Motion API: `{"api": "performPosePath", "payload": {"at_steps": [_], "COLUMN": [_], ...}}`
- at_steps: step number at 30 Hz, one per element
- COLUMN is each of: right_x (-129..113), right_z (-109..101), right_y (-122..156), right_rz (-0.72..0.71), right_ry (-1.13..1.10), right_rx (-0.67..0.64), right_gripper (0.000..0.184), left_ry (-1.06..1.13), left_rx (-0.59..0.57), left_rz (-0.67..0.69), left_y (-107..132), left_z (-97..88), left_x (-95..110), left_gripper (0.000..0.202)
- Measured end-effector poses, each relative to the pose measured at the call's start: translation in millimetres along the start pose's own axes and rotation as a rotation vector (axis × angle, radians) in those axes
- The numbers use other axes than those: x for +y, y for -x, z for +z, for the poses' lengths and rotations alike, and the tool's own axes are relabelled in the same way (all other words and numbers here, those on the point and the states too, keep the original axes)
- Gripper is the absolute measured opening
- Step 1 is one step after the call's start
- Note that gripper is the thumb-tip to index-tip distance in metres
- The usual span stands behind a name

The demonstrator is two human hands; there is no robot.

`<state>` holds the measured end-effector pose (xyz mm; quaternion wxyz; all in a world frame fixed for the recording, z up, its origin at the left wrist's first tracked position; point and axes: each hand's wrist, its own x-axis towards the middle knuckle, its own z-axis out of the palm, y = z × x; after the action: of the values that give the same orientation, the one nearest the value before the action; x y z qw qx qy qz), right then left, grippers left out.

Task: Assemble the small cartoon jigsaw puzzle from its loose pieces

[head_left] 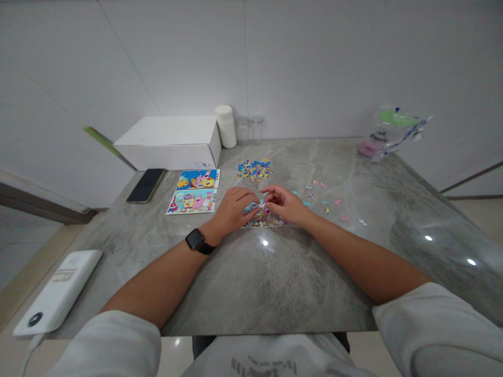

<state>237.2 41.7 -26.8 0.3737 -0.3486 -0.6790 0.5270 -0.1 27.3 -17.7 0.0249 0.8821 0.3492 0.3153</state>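
A partly assembled jigsaw puzzle [264,223] lies on the grey table in front of me, its near edge a colourful strip. My left hand [234,210] is over its left side, fingers curled and together, thumb and index tips closed near the middle. What they grip, if anything, is too small to make out. From the right, my right hand [287,205] pinches a small pale puzzle piece [261,206] right beside the left fingertips. Both hands hide much of the puzzle. Behind it is a pile of loose pieces [254,169]; several single pieces [327,210] lie scattered to the right.
Two cartoon picture cards [192,201] and a phone [146,185] lie to the left. A white box [168,141], white bottle [226,127] and two clear glasses [257,131] stand along the wall. A plastic bag [387,137] is back right, a white corded device [61,288] front left.
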Motion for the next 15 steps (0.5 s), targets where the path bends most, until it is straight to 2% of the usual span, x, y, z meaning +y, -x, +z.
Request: {"api": "performPosePath", "payload": {"at_steps": [7, 15], "right_x": [2.6, 2.7], "right_z": [-0.4, 0.2], "right_y": [-1.0, -1.4], "right_rz": [0.0, 0.029], "right_ry": [-0.006, -0.047], "right_rx": [-0.009, -0.032], "right_gripper": [0.04, 0.048], "left_ry": [-0.004, 0.025], "left_rx": [0.0, 0.004], "left_rz": [0.024, -0.007], "left_y": [-1.4, -1.8], "left_z": [-1.1, 1.2], "left_x": [2.5, 2.5], "left_gripper": [0.021, 0.026]}}
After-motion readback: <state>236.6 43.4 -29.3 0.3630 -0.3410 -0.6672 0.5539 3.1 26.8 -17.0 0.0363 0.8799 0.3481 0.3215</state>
